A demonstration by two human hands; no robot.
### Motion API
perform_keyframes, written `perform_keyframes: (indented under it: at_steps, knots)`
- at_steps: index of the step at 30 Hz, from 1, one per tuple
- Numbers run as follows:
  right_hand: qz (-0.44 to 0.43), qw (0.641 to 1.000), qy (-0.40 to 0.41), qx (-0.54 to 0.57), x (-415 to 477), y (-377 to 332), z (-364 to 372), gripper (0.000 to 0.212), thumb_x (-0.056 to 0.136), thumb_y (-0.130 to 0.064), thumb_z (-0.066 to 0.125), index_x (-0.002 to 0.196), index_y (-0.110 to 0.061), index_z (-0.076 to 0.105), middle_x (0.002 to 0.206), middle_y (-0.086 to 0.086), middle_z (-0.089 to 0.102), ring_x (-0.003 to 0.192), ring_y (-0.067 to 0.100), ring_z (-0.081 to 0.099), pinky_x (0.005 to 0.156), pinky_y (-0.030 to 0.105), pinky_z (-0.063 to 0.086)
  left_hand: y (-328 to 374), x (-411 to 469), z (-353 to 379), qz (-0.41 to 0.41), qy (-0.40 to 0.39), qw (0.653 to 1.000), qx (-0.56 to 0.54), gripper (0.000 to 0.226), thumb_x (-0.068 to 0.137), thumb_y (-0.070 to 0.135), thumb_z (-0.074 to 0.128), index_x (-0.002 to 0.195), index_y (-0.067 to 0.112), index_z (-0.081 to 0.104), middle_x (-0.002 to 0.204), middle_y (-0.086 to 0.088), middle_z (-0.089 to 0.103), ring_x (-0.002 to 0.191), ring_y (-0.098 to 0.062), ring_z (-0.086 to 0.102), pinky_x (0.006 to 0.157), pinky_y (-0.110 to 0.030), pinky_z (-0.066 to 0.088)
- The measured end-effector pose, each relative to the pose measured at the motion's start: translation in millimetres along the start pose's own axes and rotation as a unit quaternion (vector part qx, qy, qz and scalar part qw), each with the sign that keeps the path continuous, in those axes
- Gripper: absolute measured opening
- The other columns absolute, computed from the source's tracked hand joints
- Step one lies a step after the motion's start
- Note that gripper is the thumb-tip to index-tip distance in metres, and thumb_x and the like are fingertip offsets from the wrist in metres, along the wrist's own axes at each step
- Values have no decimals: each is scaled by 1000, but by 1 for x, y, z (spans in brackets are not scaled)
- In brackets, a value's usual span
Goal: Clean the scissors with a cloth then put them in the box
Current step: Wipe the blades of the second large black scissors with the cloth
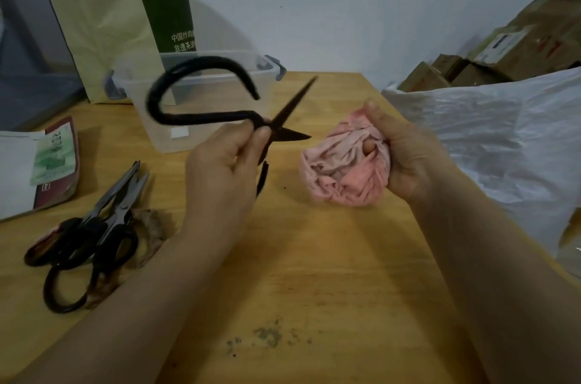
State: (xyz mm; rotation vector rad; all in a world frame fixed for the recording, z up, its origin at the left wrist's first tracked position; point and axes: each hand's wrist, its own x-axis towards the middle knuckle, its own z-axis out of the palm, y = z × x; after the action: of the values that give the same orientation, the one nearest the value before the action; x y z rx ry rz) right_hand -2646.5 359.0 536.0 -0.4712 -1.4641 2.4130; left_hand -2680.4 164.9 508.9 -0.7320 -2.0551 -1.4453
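Note:
My left hand (226, 163) pinches a pair of black iron scissors (201, 113) near the pivot, blades spread apart and pointing right, big looped handles toward the box. My right hand (405, 150) grips a crumpled pink cloth (342, 166) a short way right of the blade tips, not touching them. A clear plastic box (157, 132) with grey latches stands open at the back of the wooden table (314, 257). Several more scissors (94, 226) with black handles lie in a pile at the left.
A yellow-green paper bag (103, 28) leans against the wall behind the box. Papers and a red booklet (47, 163) lie at the far left. A white plastic sack (503, 132) and cardboard boxes (518, 47) crowd the right side. Dark specks (270, 336) mark the table front.

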Motion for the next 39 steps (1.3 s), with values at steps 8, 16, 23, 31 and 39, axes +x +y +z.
perform_keyframes:
  at_steps: [8,16,23,31,39]
  knots:
    - [-203,973,12,-110,-20,-5,16,10,81,-16,71,73,-12,73,82,17,71,80,36,68,75,59,55,16,0,7,-349,2,882,-316,18,93,18,56,98,5,68,71,-3,69,68,-19,69,56,-25,57]
    - [-432,786,-96,-433,-16,38,30,26,73,-22,77,99,-23,74,89,-25,63,91,-7,57,85,22,49,16,-4,12,-370,-14,867,-334,23,97,14,48,90,1,66,75,-10,69,59,-16,65,48,-23,50]
    - [-417,783,-105,-448,-10,56,32,7,79,-17,74,86,-16,72,95,-11,51,90,-2,53,75,7,42,15,-7,14,-375,3,872,-316,27,97,15,48,88,-2,67,63,-9,64,55,-16,61,44,-22,45]
    - [-446,744,-29,-497,-7,58,37,4,92,-10,55,91,-12,58,100,5,56,85,15,57,68,24,49,23,-10,18,-364,-3,874,-322,27,97,12,47,79,4,65,60,-7,65,53,-15,61,42,-22,45]
    - [-481,745,-50,-459,-8,51,28,12,89,-18,65,98,-13,69,103,-2,56,91,-1,53,72,7,44,21,-11,18,-375,-8,874,-308,26,96,15,51,77,7,67,66,-8,67,60,-15,64,47,-25,50]
